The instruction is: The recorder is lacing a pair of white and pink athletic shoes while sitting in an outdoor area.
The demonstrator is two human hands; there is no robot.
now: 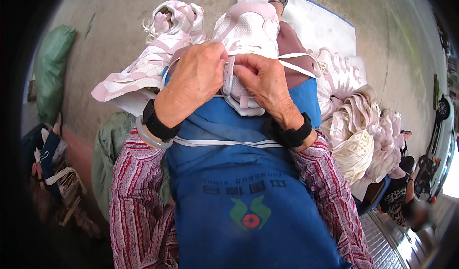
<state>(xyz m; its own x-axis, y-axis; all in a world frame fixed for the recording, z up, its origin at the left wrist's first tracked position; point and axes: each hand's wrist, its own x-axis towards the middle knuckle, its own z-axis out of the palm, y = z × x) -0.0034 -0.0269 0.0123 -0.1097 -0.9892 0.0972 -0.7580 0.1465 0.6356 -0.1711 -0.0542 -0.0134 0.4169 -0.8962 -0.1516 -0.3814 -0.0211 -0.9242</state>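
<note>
A white and pink sneaker upper [246,27] lies across my lap, its toe pointing away from me and its padded heel end towards me. My left hand [198,73] is closed on the left edge of its opening. From the right, my right hand [267,85] pinches the opposite edge, thumb and forefinger bent together; the fingertips are partly hidden. A flat white shoelace [299,56] runs over the upper and loops out to the right. Under the upper is my blue apron [229,168], with another white lace [224,143] lying across it.
More pink and white uppers [138,70] are heaped at the left, with another pile [342,80] at the right. A bundle of cream laces [354,154] hangs by that pile. Green sacks [56,73] stand at the left. Another person [401,192] sits at the far right.
</note>
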